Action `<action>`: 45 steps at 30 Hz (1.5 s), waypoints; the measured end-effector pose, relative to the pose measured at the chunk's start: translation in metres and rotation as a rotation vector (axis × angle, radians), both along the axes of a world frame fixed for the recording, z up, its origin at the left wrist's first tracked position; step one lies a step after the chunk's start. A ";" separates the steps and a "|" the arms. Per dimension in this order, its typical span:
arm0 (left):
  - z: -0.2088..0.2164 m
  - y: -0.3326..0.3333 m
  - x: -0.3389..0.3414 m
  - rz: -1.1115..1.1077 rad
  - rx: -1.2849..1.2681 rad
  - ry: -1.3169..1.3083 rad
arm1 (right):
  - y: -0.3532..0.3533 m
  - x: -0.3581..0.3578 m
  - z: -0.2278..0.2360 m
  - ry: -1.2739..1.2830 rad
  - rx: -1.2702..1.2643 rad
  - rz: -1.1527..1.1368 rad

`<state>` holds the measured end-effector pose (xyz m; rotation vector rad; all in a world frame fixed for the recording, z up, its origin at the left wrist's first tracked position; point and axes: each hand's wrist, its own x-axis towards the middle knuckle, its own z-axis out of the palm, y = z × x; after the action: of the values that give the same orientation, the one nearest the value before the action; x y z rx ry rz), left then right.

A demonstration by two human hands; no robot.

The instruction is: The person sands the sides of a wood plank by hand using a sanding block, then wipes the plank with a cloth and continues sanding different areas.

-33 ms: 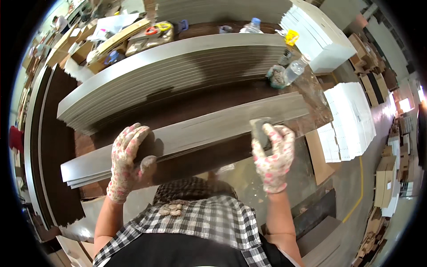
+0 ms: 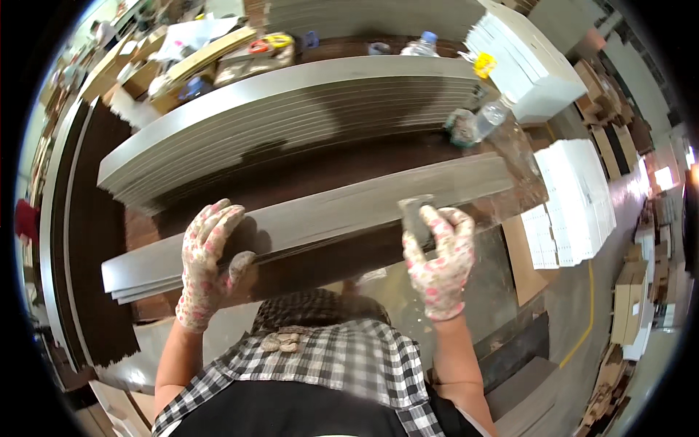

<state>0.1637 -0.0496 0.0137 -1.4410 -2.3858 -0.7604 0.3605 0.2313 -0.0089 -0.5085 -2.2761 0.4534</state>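
Note:
A long, narrow grey board [image 2: 328, 213] lies on top of a short stack on the brown table. My left hand [image 2: 207, 262], in a white glove with a pink pattern, is laid across its left part. The fingers are stretched toward the far edge and the thumb is apart by the near edge. In a matching glove, my right hand [image 2: 443, 266] is closed round a dark grey sanding block [image 2: 416, 222] at the board's near edge, right of the middle. The fingers partly hide the block, and its underside is out of sight.
Behind the board stands a taller stack of long grey panels [image 2: 291, 109]. A clear bottle [image 2: 492, 118] and a green-rimmed cup [image 2: 461, 130] sit at the table's right end. White stacked panels [image 2: 571, 200] are farther right. Scissors [image 2: 279, 41] lie among clutter at the far left.
My right hand has moved slightly left and toward me along the board with the sanding block. The left hand stays on the board. The view has shifted a little.

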 end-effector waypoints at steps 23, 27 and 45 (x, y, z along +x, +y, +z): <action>-0.073 -0.315 0.043 0.138 0.319 -0.253 | -0.451 -0.252 0.008 -0.038 0.400 1.040; -0.070 -0.312 0.040 0.278 0.413 -0.199 | -0.403 -0.223 0.009 -0.001 0.302 1.018; -0.004 -0.080 0.019 -0.216 0.447 -0.031 | -0.033 0.003 0.000 0.036 0.023 -0.069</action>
<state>0.1830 -0.1296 0.0093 -1.5042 -1.9249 -1.2783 0.3638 0.1988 -0.0089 -0.5612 -2.2191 0.3979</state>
